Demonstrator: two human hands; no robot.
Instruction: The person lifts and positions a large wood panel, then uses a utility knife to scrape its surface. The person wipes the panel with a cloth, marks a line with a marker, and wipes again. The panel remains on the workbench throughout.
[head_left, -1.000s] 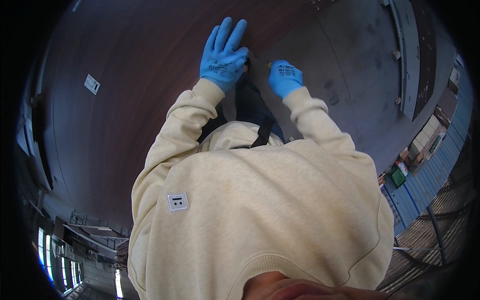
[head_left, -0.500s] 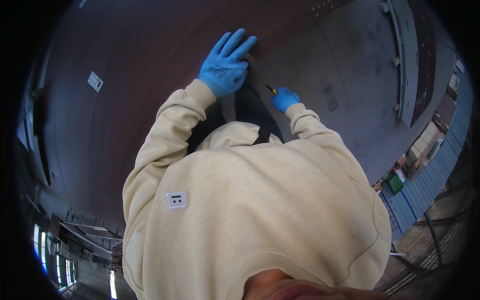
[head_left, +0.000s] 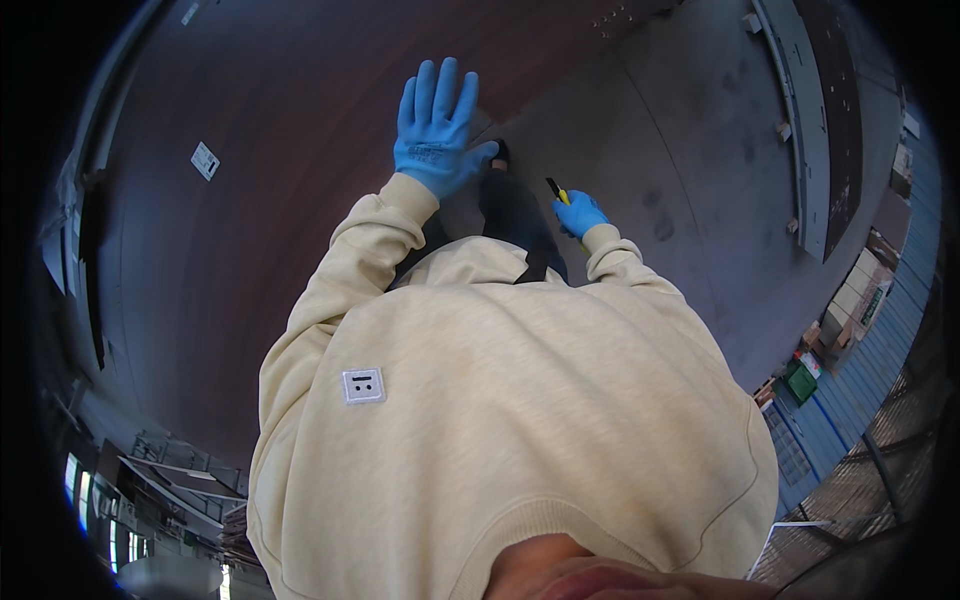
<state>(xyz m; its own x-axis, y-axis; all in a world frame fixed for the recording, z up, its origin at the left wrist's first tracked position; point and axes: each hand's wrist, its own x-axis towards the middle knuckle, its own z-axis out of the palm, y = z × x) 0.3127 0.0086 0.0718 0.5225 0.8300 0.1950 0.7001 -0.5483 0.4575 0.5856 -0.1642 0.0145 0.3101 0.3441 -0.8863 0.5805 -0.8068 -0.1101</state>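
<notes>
My left hand [head_left: 432, 140], in a blue glove, is open with its fingers stretched out over a large dark brown panel [head_left: 280, 220], close to the panel's right edge. Whether the palm presses on the surface I cannot tell. Lower and to the right, my right hand [head_left: 580, 214], gloved in blue too, is closed around a yellow-and-black utility knife [head_left: 563, 195]. Its dark tip points up and to the left, above the grey floor. Part of the handle is hidden in the fist.
A white label [head_left: 205, 161] sticks to the panel on the left. Long grey and brown panels [head_left: 825, 130] stand at the far right, beside small wooden blocks. Further right are boxes [head_left: 850, 290], a green bin [head_left: 800, 381] and a blue corrugated wall [head_left: 880, 370].
My left hand has turned more upright and shifted slightly left, its fingers straighter. My right hand has moved a little right and down, showing more of the knife.
</notes>
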